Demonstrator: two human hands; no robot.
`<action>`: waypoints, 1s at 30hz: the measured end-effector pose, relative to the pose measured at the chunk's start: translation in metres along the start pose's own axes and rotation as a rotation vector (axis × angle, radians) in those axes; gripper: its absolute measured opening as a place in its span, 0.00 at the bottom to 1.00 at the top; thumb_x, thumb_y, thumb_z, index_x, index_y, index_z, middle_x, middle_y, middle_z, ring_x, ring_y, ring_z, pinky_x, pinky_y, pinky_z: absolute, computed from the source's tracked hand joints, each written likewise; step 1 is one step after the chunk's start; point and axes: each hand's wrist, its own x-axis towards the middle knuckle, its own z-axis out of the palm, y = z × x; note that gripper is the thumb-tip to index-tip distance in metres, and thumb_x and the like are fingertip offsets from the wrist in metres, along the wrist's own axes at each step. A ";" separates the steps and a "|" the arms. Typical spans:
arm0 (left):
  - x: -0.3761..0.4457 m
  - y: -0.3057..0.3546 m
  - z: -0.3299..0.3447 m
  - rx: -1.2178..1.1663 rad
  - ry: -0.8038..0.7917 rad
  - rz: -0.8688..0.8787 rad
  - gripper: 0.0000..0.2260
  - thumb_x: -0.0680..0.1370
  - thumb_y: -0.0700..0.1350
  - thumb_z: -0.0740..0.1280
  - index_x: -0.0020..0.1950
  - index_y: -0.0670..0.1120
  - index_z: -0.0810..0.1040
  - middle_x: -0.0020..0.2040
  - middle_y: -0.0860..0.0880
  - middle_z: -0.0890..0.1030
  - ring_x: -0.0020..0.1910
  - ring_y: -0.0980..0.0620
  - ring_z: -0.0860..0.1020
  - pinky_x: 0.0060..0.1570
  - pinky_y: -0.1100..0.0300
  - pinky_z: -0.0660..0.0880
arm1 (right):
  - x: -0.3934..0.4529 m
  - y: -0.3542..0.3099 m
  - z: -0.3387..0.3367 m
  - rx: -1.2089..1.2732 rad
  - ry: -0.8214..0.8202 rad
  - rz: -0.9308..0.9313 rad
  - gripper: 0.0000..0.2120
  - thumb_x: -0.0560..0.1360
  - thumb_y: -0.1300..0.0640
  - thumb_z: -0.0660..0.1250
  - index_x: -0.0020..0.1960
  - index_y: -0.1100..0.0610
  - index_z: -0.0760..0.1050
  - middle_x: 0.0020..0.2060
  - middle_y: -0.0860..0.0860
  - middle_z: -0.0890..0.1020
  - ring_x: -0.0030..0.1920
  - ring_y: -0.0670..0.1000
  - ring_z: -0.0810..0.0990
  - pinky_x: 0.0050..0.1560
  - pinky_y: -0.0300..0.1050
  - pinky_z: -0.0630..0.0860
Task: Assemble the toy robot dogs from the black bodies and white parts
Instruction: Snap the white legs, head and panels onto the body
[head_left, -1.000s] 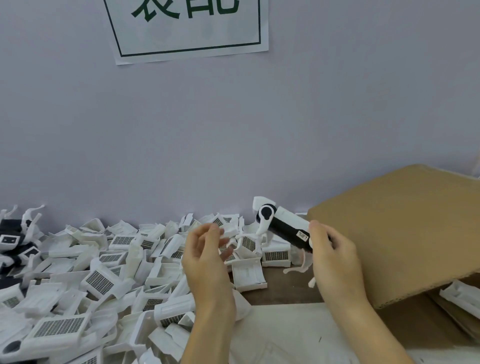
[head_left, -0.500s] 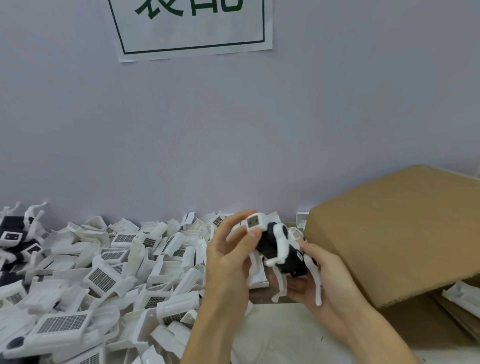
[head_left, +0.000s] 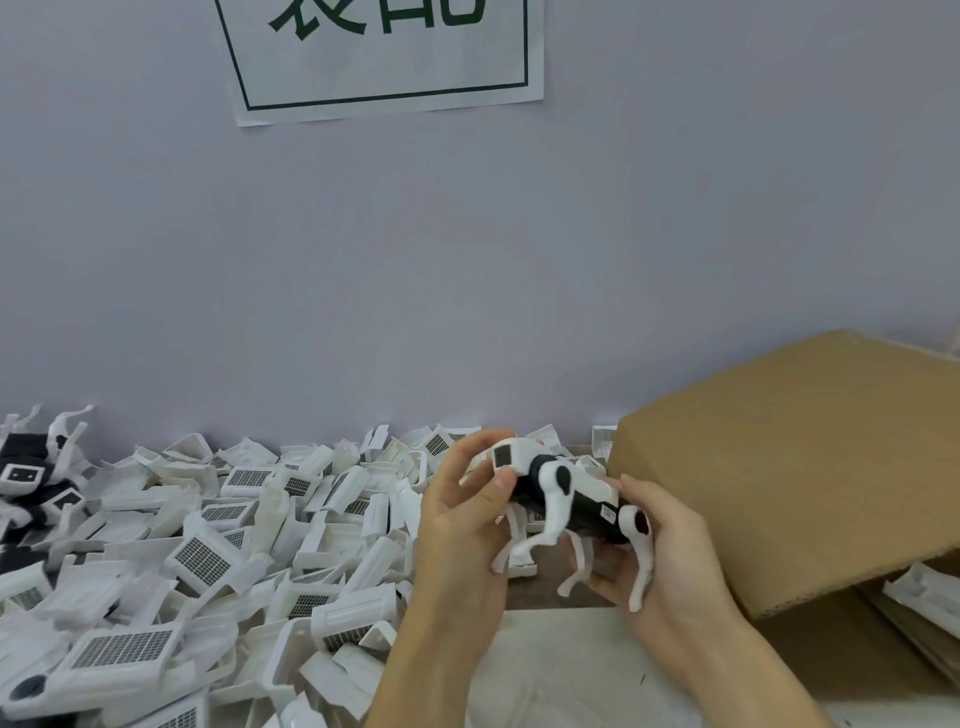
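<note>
Pale lilac wall (head_left: 467, 270) fills most of the view, a white paper sign (head_left: 384, 57) with a dark green border and large characters taped at its top. Below it runs the worktop (head_left: 561, 597), brown where bare, with a white sheet (head_left: 561, 675) spread across its near edge. To my right a big cardboard box (head_left: 789, 467) sits tilted, its flap hanging over a few white pieces (head_left: 924, 597). To my left a deep heap of white parts (head_left: 208, 561) covers the worktop up to the wall, many showing dark gridded panels. At the far left edge of that heap lie several black bodies (head_left: 21, 473) with white legs sticking up.

Between the heap and the box I hold one toy robot dog (head_left: 566, 499) in the air, its head pointing left and its white legs hanging down. My left hand (head_left: 462, 525) pinches the white head, thumb on its near side just below the dark square face panel and fingers curled behind. My right hand (head_left: 670, 561) cups the rear of the black body from below, fingers curled round it beside the hind leg. Both hands are closed on the dog, a small gap between them.
</note>
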 end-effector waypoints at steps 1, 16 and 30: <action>0.000 0.001 -0.001 -0.046 0.028 -0.007 0.14 0.69 0.34 0.69 0.53 0.44 0.82 0.51 0.38 0.83 0.42 0.46 0.83 0.37 0.56 0.80 | 0.001 0.000 0.000 0.003 0.008 -0.044 0.14 0.80 0.54 0.62 0.55 0.59 0.83 0.52 0.60 0.86 0.46 0.59 0.83 0.47 0.54 0.78; 0.001 -0.001 -0.005 0.247 0.281 -0.058 0.09 0.79 0.42 0.68 0.54 0.52 0.86 0.54 0.47 0.87 0.51 0.46 0.83 0.42 0.58 0.76 | -0.003 -0.006 0.004 -0.461 0.013 -0.710 0.15 0.67 0.48 0.73 0.54 0.46 0.80 0.48 0.38 0.84 0.51 0.38 0.83 0.46 0.28 0.76; 0.004 -0.003 -0.013 0.268 0.138 0.042 0.15 0.72 0.50 0.74 0.58 0.52 0.84 0.52 0.46 0.85 0.57 0.45 0.82 0.58 0.48 0.77 | -0.011 -0.010 0.003 -0.374 -0.323 0.176 0.16 0.79 0.50 0.66 0.59 0.60 0.79 0.46 0.66 0.81 0.43 0.62 0.84 0.42 0.52 0.80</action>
